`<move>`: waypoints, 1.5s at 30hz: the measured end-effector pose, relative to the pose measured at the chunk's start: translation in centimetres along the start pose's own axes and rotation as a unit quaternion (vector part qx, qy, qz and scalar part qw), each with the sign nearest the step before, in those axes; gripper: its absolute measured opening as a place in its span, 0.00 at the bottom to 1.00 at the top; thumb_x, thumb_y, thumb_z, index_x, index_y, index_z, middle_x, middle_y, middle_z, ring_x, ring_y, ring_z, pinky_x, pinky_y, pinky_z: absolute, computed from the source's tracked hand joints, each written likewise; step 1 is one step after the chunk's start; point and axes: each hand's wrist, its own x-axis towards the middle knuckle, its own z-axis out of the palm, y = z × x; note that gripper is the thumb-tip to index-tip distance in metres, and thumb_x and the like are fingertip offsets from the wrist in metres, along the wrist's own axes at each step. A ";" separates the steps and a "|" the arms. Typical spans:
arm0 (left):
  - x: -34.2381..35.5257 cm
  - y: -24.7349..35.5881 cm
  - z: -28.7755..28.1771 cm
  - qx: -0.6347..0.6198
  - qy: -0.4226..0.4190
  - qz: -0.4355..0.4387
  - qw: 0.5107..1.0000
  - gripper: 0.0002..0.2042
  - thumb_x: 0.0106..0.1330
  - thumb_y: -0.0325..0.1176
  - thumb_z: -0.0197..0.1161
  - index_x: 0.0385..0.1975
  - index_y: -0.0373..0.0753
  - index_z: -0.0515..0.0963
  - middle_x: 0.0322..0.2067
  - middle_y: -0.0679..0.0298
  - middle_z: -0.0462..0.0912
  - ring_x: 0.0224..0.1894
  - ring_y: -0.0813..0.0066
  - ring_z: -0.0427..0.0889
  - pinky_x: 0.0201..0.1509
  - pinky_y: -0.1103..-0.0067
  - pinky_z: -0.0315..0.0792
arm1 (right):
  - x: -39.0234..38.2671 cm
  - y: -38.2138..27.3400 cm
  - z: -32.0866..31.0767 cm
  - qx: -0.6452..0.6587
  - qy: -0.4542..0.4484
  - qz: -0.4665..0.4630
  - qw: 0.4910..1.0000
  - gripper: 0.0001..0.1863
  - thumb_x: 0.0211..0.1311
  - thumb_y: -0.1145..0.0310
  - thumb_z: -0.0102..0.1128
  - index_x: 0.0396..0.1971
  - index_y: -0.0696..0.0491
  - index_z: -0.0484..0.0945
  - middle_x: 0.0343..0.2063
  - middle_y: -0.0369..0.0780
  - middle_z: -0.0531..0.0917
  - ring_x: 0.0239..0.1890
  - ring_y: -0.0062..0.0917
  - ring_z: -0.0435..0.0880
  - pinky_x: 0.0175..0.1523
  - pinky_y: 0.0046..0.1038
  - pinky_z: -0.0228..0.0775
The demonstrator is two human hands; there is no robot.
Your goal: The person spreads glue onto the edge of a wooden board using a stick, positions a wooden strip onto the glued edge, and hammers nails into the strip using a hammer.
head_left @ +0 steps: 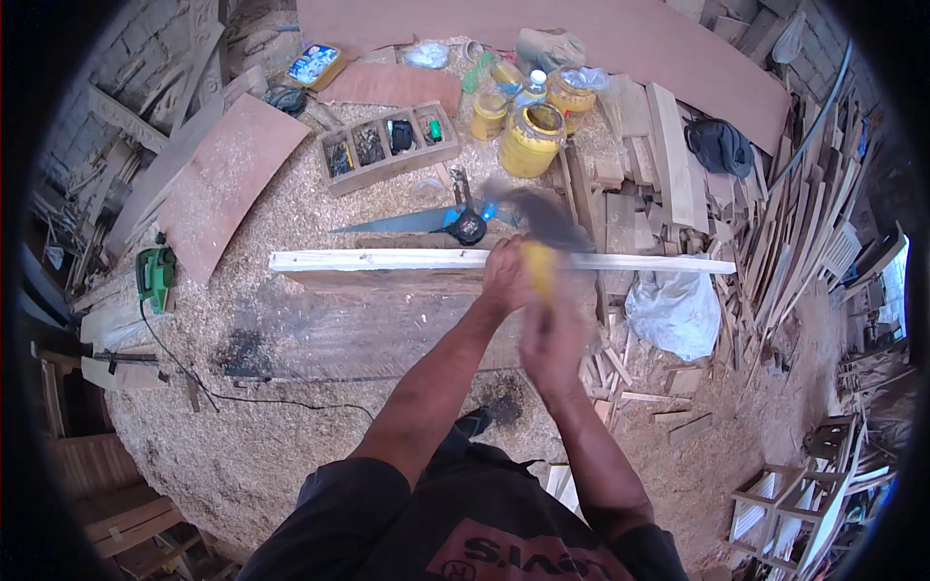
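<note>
A long, pale wooden strip (387, 259) lies left to right across the dark wooden workbench (349, 334). My left hand (506, 276) is closed around the strip near its middle. Just beside it, my right hand (554, 349) grips a yellow-handled tool (540, 271). Its dark grey head or blade is smeared by motion above the strip, so its exact kind cannot be told. Beyond the strip lie a handsaw (392, 223) with a blue handle and a black round tool (466, 227), partly overlapping.
A divided wooden box (387, 150) of small hardware stands beyond the saw, near yellow jars (533, 140). A green power tool (155, 278) with a trailing cord sits left. Wood offcuts (668, 155) and a white plastic bag (675, 312) lie right. Wood shavings cover the ground.
</note>
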 end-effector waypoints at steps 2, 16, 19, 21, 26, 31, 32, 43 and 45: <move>-0.8 -1.0 2.6 -0.038 0.020 -0.021 0.999 0.17 0.58 0.39 0.67 0.43 0.37 0.76 0.39 0.56 0.79 0.45 0.52 0.79 0.48 0.62 0.73 | -1.5 0.7 1.9 0.014 -0.139 0.118 0.983 0.28 0.74 0.72 0.50 0.72 0.56 0.61 0.34 0.51 0.79 0.33 0.39 0.80 0.39 0.35 0.74; -0.4 -1.2 -0.7 -0.002 0.035 0.012 0.999 0.15 0.56 0.40 0.69 0.35 0.37 0.76 0.34 0.57 0.78 0.42 0.58 0.79 0.45 0.64 0.71 | 1.2 0.4 -3.1 -0.039 -0.139 -0.182 0.973 0.22 0.58 0.73 0.62 0.55 0.46 0.77 0.27 0.36 0.74 0.21 0.23 0.73 0.23 0.22 0.67; -0.4 -0.5 -0.5 0.004 0.038 0.002 0.999 0.14 0.56 0.41 0.68 0.33 0.39 0.76 0.34 0.59 0.76 0.41 0.60 0.78 0.44 0.65 0.71 | 1.9 0.9 -3.0 -0.110 -0.253 -0.272 0.922 0.34 0.53 0.71 0.63 0.62 0.28 0.75 0.27 0.34 0.72 0.23 0.24 0.77 0.25 0.25 0.74; -0.1 -0.6 0.1 -0.002 0.057 0.018 0.998 0.14 0.55 0.41 0.68 0.33 0.39 0.76 0.34 0.59 0.76 0.41 0.60 0.79 0.44 0.64 0.71 | 2.5 2.5 -2.0 -0.157 -0.308 -0.316 0.883 0.39 0.56 0.68 0.59 0.67 0.15 0.68 0.26 0.32 0.69 0.24 0.23 0.80 0.28 0.26 0.78; -0.4 -1.1 0.4 -0.011 0.083 0.030 0.996 0.13 0.52 0.37 0.70 0.32 0.37 0.77 0.34 0.57 0.78 0.38 0.59 0.79 0.42 0.64 0.71 | 1.8 2.9 -1.4 -0.272 -0.295 -0.245 0.882 0.39 0.56 0.66 0.59 0.67 0.13 0.67 0.27 0.32 0.71 0.28 0.21 0.81 0.29 0.24 0.79; 0.6 -0.5 0.4 -0.007 0.055 0.013 0.998 0.14 0.53 0.41 0.68 0.34 0.38 0.78 0.34 0.58 0.77 0.41 0.59 0.80 0.46 0.64 0.72 | 2.2 6.1 -1.4 -0.199 -0.306 -0.314 0.876 0.40 0.57 0.69 0.58 0.68 0.17 0.67 0.29 0.34 0.74 0.28 0.26 0.83 0.28 0.26 0.79; 0.6 -0.8 0.6 -0.001 0.047 0.010 0.999 0.15 0.54 0.41 0.68 0.34 0.38 0.77 0.35 0.58 0.77 0.43 0.59 0.80 0.46 0.64 0.72 | 2.6 6.5 -0.7 -0.228 -0.298 -0.283 0.883 0.40 0.58 0.70 0.57 0.69 0.17 0.64 0.28 0.35 0.73 0.28 0.28 0.84 0.28 0.28 0.78; 0.2 -0.7 -1.0 -0.003 0.030 -0.011 0.999 0.17 0.57 0.43 0.63 0.42 0.42 0.82 0.45 0.58 0.84 0.52 0.60 0.78 0.56 0.65 0.69 | -0.1 0.3 -1.0 0.103 -0.063 0.037 0.992 0.28 0.70 0.78 0.55 0.69 0.60 0.65 0.42 0.53 0.83 0.33 0.36 0.85 0.42 0.34 0.76; 0.0 -0.8 -1.5 -0.084 0.073 0.008 0.994 0.18 0.57 0.43 0.63 0.44 0.40 0.81 0.46 0.58 0.83 0.52 0.57 0.78 0.56 0.64 0.69 | 2.1 -1.7 -1.5 0.066 -0.058 -0.004 0.996 0.30 0.71 0.74 0.55 0.72 0.52 0.62 0.34 0.50 0.85 0.28 0.42 0.85 0.37 0.35 0.77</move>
